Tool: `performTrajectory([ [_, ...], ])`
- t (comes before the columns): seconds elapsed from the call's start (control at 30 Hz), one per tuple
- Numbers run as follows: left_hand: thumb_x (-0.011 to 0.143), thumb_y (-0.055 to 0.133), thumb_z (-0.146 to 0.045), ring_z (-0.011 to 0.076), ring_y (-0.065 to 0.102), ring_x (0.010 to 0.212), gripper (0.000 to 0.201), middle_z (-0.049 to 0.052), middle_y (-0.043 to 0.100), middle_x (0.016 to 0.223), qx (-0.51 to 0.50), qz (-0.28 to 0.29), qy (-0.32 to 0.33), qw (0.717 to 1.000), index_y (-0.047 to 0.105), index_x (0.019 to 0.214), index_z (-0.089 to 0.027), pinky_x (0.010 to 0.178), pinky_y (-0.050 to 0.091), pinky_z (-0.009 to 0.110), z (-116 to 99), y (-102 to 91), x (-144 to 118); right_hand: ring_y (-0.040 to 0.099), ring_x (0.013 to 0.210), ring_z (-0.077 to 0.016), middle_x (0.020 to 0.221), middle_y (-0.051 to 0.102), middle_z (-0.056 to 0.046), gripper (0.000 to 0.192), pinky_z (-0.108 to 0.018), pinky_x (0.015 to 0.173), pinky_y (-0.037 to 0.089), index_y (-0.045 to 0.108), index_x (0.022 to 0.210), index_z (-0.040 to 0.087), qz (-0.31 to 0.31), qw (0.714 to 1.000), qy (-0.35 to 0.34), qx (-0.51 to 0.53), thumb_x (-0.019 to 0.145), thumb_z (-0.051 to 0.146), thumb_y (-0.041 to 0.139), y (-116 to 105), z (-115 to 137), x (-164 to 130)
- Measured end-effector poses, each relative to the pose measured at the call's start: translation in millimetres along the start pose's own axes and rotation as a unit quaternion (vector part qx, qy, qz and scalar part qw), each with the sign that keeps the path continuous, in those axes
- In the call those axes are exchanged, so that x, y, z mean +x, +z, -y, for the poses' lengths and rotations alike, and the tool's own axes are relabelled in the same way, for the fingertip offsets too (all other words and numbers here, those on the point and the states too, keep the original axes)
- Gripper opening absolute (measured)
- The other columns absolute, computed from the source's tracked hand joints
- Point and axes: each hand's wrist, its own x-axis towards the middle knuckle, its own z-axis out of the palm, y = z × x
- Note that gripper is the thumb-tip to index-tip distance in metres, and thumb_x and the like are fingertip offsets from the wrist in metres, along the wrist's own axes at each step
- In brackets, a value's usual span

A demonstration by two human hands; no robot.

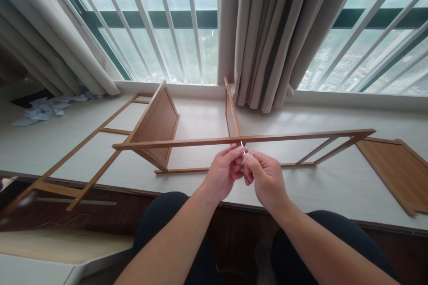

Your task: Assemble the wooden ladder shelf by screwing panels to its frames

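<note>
Left hand [223, 170]: I've got it meeting the right just under the long rail, fingers curled in and pinched at the tips on a small metal screw [242, 151].
Right hand [265, 176]: fingers closed too, thumb and forefinger nipping the same bright sliver from the other side.
Screw: only its thin silvery shank pokes up between my fingertips, just below the rail. I judge it light, stiff, slick and easy to drop; best held low by its head.
Rail [244, 139]: the near bar of the bamboo shelf frame [157, 127], which lies on its side on the worktop [334, 187]. Looks light and rigid but spindly; I'd grip it near a joint.
Loose panel [397, 171]: flat on the worktop, far right.
Side ladder frame [83, 151]: lying flat at left.
Beyond: curtain [267, 31] and barred window [160, 18].
</note>
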Motion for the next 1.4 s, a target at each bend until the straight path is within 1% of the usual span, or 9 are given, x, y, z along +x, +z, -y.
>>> performTrajectory([
  [0.2, 0.071, 0.089, -0.034, 0.0036, 0.035, 0.051, 0.030, -0.006, 0.043, 0.061, -0.010, -0.011, -0.004, 1.000, 0.072, 0.084, -0.012, 0.041, 0.022, 0.016, -0.4, -0.6, 0.1, 0.046, 0.046, -0.0117, 0.050, 0.052, 0.004, 0.039, -0.025, 0.050, 0.039, 0.062, 0.068, 0.021, -0.013, 0.987, -0.054, -0.154, 0.101, 0.039, 0.051, -3.1, 8.0, 0.6],
  [0.37, 0.069, 0.090, -0.034, 0.0034, 0.037, 0.051, 0.031, -0.006, 0.045, 0.061, -0.008, -0.023, -0.010, 1.000, 0.071, 0.082, -0.012, 0.042, 0.022, 0.016, -2.1, 0.4, -0.3, 0.049, 0.049, -0.0127, 0.055, 0.057, 0.002, 0.038, -0.026, 0.052, 0.036, 0.059, 0.072, 0.022, -0.001, 0.957, -0.094, -0.275, 0.103, 0.038, 0.043, -6.7, 6.4, 2.0],
  [0.53, 0.071, 0.089, -0.033, 0.0035, 0.037, 0.050, 0.030, -0.006, 0.046, 0.061, -0.009, -0.019, -0.006, 1.000, 0.070, 0.080, -0.012, 0.041, 0.022, 0.017, -1.6, 0.1, -0.3, 0.054, 0.054, -0.0147, 0.062, 0.063, 0.000, 0.035, -0.028, 0.056, 0.034, 0.054, 0.075, 0.023, 0.017, 0.927, -0.114, -0.358, 0.103, 0.037, 0.039, -9.1, 8.5, 3.7],
  [0.7, 0.075, 0.086, -0.032, 0.0045, 0.037, 0.051, 0.028, -0.005, 0.045, 0.060, -0.005, -0.011, -0.001, 1.000, 0.066, 0.074, -0.013, 0.041, 0.021, 0.018, -0.3, -0.5, -0.6, 0.051, 0.053, -0.0150, 0.060, 0.061, 0.000, 0.033, -0.030, 0.055, 0.027, 0.050, 0.073, 0.023, 0.033, 0.894, -0.139, -0.425, 0.103, 0.033, 0.040, -13.1, 13.4, 5.5],
  [0.8, 0.075, 0.086, -0.033, 0.0047, 0.037, 0.050, 0.029, -0.005, 0.045, 0.060, -0.002, -0.007, 0.002, 1.000, 0.064, 0.072, -0.014, 0.041, 0.021, 0.018, -0.4, -0.3, -0.8, 0.048, 0.052, -0.0145, 0.060, 0.060, 0.001, 0.033, -0.030, 0.055, 0.025, 0.049, 0.071, 0.023, 0.035, 0.881, -0.155, -0.447, 0.102, 0.031, 0.041, -14.9, 15.5, 6.2],
  [0.97, 0.077, 0.084, -0.033, 0.0048, 0.037, 0.050, 0.028, -0.005, 0.045, 0.060, -0.001, -0.001, 0.003, 1.000, 0.064, 0.073, -0.014, 0.042, 0.021, 0.018, 0.0, -0.9, -0.7, 0.047, 0.053, -0.0132, 0.060, 0.059, 0.002, 0.031, -0.029, 0.056, 0.025, 0.050, 0.072, 0.022, 0.033, 0.884, -0.167, -0.436, 0.101, 0.029, 0.043, -16.0, 15.5, 6.6],
  [1.1, 0.079, 0.083, -0.032, 0.0051, 0.036, 0.049, 0.027, -0.005, 0.044, 0.059, 0.002, 0.004, 0.005, 1.000, 0.064, 0.073, -0.014, 0.042, 0.022, 0.018, 0.6, -1.9, -0.1, 0.040, 0.051, -0.0121, 0.056, 0.052, 0.003, 0.030, -0.028, 0.055, 0.024, 0.046, 0.069, 0.022, 0.026, 0.885, -0.171, -0.432, 0.098, 0.026, 0.047, -16.2, 14.6, 7.2],
  [1.23, 0.079, 0.083, -0.032, 0.0054, 0.036, 0.050, 0.027, -0.005, 0.044, 0.059, 0.001, 0.000, 0.004, 1.000, 0.064, 0.073, -0.013, 0.041, 0.022, 0.018, 0.2, -1.9, 0.2, 0.038, 0.052, -0.0119, 0.056, 0.051, 0.004, 0.029, -0.027, 0.055, 0.025, 0.045, 0.069, 0.022, 0.035, 0.887, -0.172, -0.427, 0.098, 0.025, 0.046, -16.4, 15.6, 7.8],
  [1.4, 0.078, 0.083, -0.031, 0.0050, 0.036, 0.051, 0.026, -0.005, 0.043, 0.060, -0.003, 0.000, 0.003, 1.000, 0.064, 0.074, -0.013, 0.042, 0.022, 0.017, -0.1, -1.4, -0.7, 0.039, 0.053, -0.0126, 0.059, 0.052, 0.003, 0.031, -0.028, 0.057, 0.025, 0.045, 0.070, 0.022, 0.052, 0.897, -0.144, -0.414, 0.100, 0.029, 0.044, -17.6, 18.3, 7.5],
])
